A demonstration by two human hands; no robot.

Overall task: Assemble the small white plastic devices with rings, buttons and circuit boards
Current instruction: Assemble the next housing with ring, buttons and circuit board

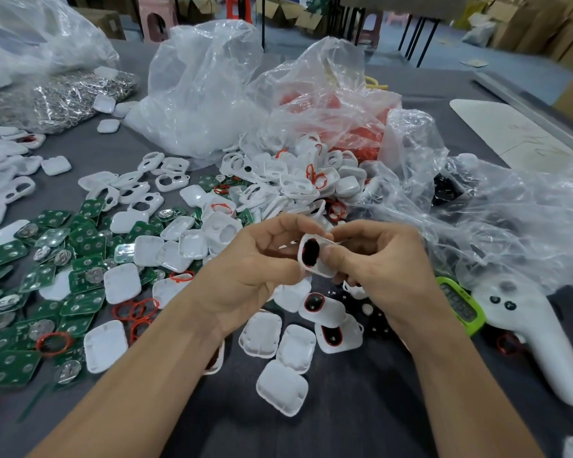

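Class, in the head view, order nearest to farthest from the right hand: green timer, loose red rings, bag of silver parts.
1. green timer, just right of the right hand.
2. red rings, left on the table.
3. bag of silver parts, far back left.

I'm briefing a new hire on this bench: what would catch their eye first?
At centre, the left hand and right hand pinch a small white plastic shell holding a red ring and black button. Green square circuit boards sprawl to their left; crumpled clear plastic bags rise behind.

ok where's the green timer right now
Head view, right side: the green timer lies between the right hand and the white controller.
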